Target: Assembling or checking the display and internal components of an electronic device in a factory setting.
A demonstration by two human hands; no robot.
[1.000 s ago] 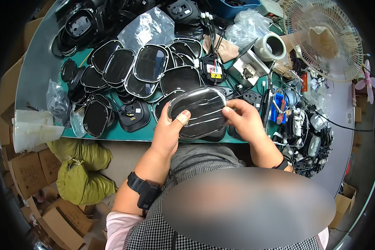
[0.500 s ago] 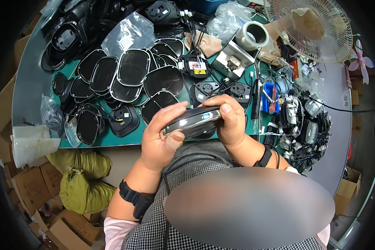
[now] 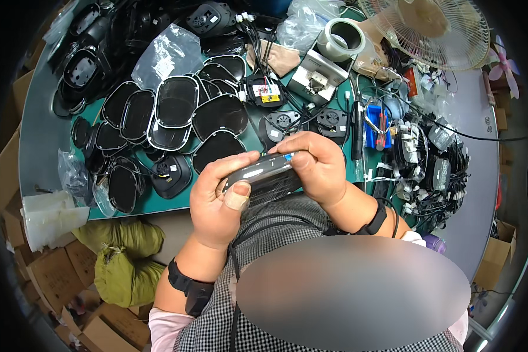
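At the centre of the frame, the left hand [image 3: 220, 202] and right hand [image 3: 317, 167] both grip a glossy dark oval mirror piece [image 3: 263, 175], fingers curled over its edges and the left thumb pressed on its near rim. It is held edge-on, so its face is hard to make out. Similar oval mirror pieces [image 3: 176, 111] lie overlapping on the green table [image 3: 41, 135] in the upper left, and a white fan [image 3: 434, 26] stands at the upper right.

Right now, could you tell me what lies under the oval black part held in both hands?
The oval black part is tilted edge-on between the left hand and right hand. Below it a checked garment shows; beyond lies the green table. Its underside is hidden.
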